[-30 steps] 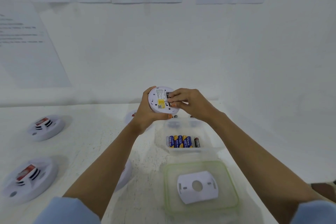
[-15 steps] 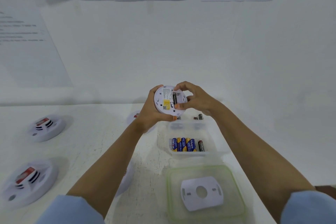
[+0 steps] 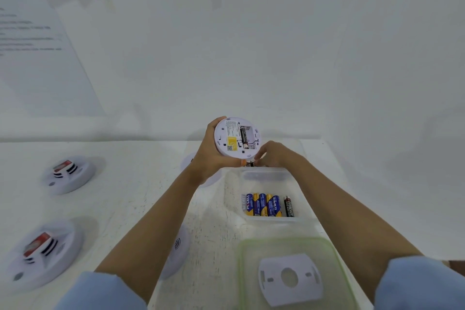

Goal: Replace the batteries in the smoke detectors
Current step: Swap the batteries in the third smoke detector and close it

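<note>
Nearest the camera, a white mounting plate (image 3: 289,278) is seen lying flat on a green-rimmed lid (image 3: 242,272) on the white table (image 3: 130,184). Beyond it, a clear container (image 3: 273,176) is seen with a row of batteries (image 3: 268,205) side by side, their long axes running away from the camera. Both forearms are extended forward from light blue sleeves (image 3: 100,292). The smoke detector (image 3: 236,139) is held above the table by the left hand (image 3: 214,156), fingers clamped round its left and lower rim; its back is tilted toward the camera. One black battery (image 3: 243,136) is seated in the open compartment, long axis near vertical in the frame. The right hand (image 3: 274,155) is lowered just beyond the container's far edge, fingers curled downward; whether anything is gripped cannot be told. Other detectors (image 3: 68,175) are seen face up at left, well apart from the hands.
</note>
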{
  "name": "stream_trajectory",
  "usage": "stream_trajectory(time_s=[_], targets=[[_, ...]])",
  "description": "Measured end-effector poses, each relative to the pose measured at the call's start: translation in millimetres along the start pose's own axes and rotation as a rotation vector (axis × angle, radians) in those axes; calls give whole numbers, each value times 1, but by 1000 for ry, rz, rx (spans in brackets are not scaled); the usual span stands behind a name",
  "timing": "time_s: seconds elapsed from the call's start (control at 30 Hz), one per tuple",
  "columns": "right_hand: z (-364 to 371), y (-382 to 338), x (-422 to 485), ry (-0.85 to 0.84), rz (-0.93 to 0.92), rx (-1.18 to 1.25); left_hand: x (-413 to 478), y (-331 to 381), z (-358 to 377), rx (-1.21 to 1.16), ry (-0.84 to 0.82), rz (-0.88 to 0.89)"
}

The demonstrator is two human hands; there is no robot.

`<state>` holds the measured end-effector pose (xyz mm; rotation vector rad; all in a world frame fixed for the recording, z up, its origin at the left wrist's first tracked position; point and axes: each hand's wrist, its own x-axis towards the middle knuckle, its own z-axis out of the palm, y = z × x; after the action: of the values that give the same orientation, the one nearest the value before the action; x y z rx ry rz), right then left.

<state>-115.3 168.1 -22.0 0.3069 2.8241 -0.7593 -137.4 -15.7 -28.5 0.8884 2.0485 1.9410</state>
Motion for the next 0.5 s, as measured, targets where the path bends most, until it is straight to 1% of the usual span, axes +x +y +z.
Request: stream_trajectory(time_s=[0.1,0.2,0.3,0.4,0.5], targets=[[2,0,6,-22,-13,-8,1,-3,-1,15,-3,0],[4,0,7,6,-43,6,0,-4,-1,29,5,6],[4,0,6,29,-84,89,0,-3,0,38,7,9],[-3,-2,0,92,-93,277,-1,-1,1,30,3,10],[-19,-6,-12,204,-48,637,-3,3,0,11,8,15]])
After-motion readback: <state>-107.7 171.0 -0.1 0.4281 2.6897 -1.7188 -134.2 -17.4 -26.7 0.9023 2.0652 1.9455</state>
